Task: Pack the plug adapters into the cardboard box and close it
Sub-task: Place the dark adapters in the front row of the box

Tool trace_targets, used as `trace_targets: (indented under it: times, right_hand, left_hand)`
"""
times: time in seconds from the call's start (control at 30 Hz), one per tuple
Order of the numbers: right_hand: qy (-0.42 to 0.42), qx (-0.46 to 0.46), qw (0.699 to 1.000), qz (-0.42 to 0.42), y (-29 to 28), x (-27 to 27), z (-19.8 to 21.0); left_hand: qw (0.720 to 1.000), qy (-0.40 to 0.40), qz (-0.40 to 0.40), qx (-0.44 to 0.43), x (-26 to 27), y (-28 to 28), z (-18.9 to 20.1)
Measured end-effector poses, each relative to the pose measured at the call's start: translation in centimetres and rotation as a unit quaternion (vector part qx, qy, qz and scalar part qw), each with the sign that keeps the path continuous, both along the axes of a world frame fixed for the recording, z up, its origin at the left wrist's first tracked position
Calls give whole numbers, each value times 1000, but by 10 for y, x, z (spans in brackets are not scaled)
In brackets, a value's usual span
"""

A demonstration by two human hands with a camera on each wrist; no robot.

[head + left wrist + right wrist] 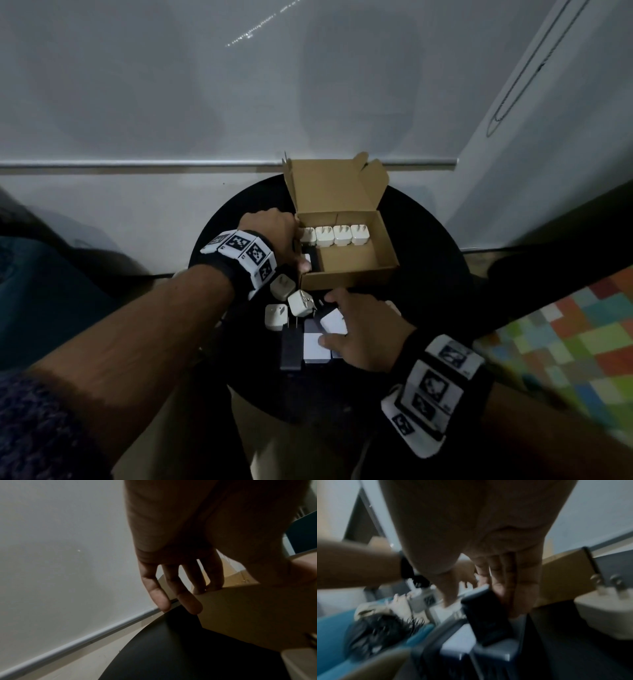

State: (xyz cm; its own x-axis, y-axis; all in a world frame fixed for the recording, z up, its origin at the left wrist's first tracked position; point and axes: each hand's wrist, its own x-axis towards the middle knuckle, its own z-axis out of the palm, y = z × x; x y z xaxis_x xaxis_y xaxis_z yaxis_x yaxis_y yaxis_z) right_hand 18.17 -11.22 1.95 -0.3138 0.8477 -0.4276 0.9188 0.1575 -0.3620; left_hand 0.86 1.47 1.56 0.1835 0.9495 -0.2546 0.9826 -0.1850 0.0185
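Cardboard box point(356, 274) open on black worktop point(428, 246), lid up; four white adapters point(334, 235) in a row at back; left hand point(274, 236) fingers clamped over box's left wall; right hand point(363, 329) fingers spread on loose adapters point(322, 329) in front.

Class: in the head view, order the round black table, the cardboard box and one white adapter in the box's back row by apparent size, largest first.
1. Round black table
2. Cardboard box, lid open
3. White adapter
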Motion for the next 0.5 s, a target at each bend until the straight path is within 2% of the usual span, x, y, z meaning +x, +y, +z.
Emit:
trace_targets:
  times: [0.1, 0.2, 0.33, 0.4, 0.5]
  right_hand:
    - [-7, 10, 1000, 16, 3, -4, 5]
    - [47, 16, 998, -27, 23, 0, 22]
    - [61, 103, 988, -101, 73, 6, 38]
    - [56, 131, 982, -122, 96, 5, 36]
    - [13, 117, 987, -105, 116, -2, 25]
  left_hand:
    - [1000, -3, 3, -7, -2, 0, 0]
    - [1000, -8, 7, -17, -3, -1, 1]
    - [1000, -9, 5, -20, -1, -2, 4]
    - [1000, -11, 11, -24, 0, -2, 6]
    - [999, -16, 14, -27, 1, -3, 7]
